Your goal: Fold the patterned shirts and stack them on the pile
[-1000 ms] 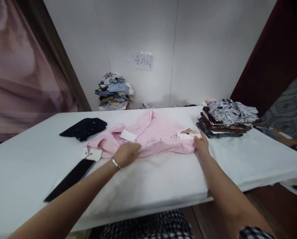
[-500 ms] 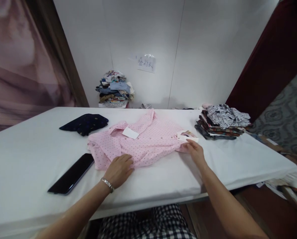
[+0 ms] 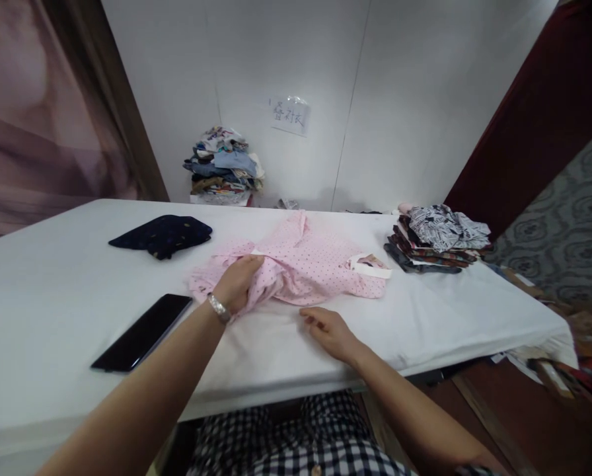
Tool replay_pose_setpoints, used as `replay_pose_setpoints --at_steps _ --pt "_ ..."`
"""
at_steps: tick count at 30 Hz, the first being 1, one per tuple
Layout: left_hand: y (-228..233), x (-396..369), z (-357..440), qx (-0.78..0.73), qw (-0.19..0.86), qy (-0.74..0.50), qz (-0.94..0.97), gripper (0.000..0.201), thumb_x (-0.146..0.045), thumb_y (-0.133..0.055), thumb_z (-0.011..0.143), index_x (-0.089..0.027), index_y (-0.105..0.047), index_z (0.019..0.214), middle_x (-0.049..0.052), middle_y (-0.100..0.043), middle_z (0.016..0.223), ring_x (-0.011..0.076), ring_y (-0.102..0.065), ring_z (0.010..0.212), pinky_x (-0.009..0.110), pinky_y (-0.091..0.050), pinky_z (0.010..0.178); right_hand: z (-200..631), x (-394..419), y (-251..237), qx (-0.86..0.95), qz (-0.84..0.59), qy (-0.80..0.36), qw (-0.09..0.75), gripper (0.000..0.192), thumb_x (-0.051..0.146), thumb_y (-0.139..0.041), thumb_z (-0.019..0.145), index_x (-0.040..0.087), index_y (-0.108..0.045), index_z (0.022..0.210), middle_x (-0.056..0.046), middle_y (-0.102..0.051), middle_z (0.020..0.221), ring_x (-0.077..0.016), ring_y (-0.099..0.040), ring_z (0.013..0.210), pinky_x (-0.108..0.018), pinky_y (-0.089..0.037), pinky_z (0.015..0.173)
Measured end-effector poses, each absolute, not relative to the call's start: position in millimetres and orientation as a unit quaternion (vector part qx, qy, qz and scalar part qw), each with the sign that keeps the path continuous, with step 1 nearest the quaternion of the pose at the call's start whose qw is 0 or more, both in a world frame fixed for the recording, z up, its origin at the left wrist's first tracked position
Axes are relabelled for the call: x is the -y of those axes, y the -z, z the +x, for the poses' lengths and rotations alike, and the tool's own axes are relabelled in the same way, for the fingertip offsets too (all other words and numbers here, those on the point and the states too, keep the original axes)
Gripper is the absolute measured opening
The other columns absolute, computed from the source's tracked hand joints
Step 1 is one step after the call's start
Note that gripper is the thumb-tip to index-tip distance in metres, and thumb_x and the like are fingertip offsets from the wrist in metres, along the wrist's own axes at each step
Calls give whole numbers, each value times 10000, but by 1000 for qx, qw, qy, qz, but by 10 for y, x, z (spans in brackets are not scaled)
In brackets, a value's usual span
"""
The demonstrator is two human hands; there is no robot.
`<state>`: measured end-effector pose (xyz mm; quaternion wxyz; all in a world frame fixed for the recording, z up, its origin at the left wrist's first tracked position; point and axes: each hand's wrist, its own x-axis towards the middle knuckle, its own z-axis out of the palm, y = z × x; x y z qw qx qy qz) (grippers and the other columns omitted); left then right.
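Observation:
A pink dotted shirt (image 3: 320, 258) lies spread on the white-covered table (image 3: 415, 324), its white-edged collar (image 3: 372, 270) toward the right. My left hand (image 3: 240, 281) is closed on the shirt's near left part, where the cloth bunches and lifts in folds. A bracelet (image 3: 219, 308) circles that wrist. Just in front of the shirt's near edge, my right hand (image 3: 328, 330) hovers low over the tablecloth with its fingers slightly curled and apart, holding nothing. The white card seen on the shirt is now mostly hidden behind my left hand.
A black phone-like slab (image 3: 142, 332) lies at the left, with a folded dark garment (image 3: 164, 235) behind it. Folded clothes (image 3: 437, 238) are stacked at the right. Another clothes pile (image 3: 224, 165) rises beyond the far edge, beside a paper sign (image 3: 290, 116) on the wall.
My left hand has taken hold of the shirt and raised its near left part inward. The right hand has let go near the collar and moved left.

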<state>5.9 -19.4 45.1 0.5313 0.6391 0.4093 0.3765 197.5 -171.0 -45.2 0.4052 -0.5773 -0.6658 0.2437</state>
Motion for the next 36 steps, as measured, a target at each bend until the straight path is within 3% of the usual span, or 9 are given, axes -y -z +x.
replay_pose_setpoints --at_steps 3,6,12,16,19,25,27,32,36 --pt "-365 31 93 -404 639 -378 534 147 -351 -577 771 -221 -510 756 10 -624 685 190 -638 714 345 -546 702 1894 1605 437 717 -597 -174 316 514 197 -510 844 232 -542 1356 -85 -604 1333 -235 -585 1163 -430 -472 994" --pt "-298 -43 60 -419 651 -379 507 86 -285 -573 780 -208 -536 787 18 -641 705 191 -656 743 353 -561 731 1883 1480 395 756 -599 -95 248 566 177 -490 863 233 -456 1425 -86 -492 1450 -233 -450 1315 -411 -422 1042" --pt "-328 -2 -41 -393 697 -380 464 255 -225 -548 832 -191 -596 1080 58 -716 978 200 -678 961 354 -553 877 1914 1101 323 781 -609 -47 129 398 251 -503 907 184 -580 1292 -118 -625 1208 -252 -546 1109 -359 -461 876" --pt "-381 44 -67 -371 687 -386 491 356 -241 -525 862 -149 -566 1204 98 -695 1137 210 -632 1111 352 -500 987 1904 849 307 793 -601 -46 91 289 166 -459 909 160 -709 1053 -126 -663 1042 -242 -580 991 -340 -448 804" --pt "-383 54 -118 -383 667 -396 501 437 -243 -558 850 -150 -539 1277 108 -643 1269 207 -575 1210 337 -458 1037 1970 872 208 797 -567 -95 186 287 123 -455 883 192 -720 969 -85 -678 982 -216 -599 952 -328 -462 794" --pt "-311 168 -249 -344 613 -323 634 449 -365 -649 795 -169 -622 1198 101 -664 1229 242 -613 1123 415 -461 1006 2508 1559 -28 610 -526 -150 574 166 301 -552 905 245 -695 969 -42 -703 1025 -211 -633 999 -375 -480 905" --pt "-293 294 -240 -325 565 -272 708 415 -399 -632 812 -175 -644 1161 99 -680 1194 246 -620 1098 436 -460 995 2672 1821 23 523 -578 -145 610 163 348 -597 878 244 -703 944 -38 -717 1004 -219 -646 980 -381 -488 903" --pt "-172 688 -235 -240 358 -182 883 523 -498 -627 829 -241 -568 1281 92 -649 1270 272 -594 1152 490 -421 1023 2808 2236 329 469 -662 -191 553 218 422 -664 806 240 -732 905 -36 -736 941 -232 -656 940 -382 -499 898" --pt "52 887 -290 -221 154 -188 944 739 -511 -708 760 -227 -446 1390 153 -536 1412 330 -479 1304 597 -265 1118 2772 2269 408 325 -603 -248 685 216 413 -714 766 268 -702 925 -10 -735 950 -201 -666 901 -351 -527 835"
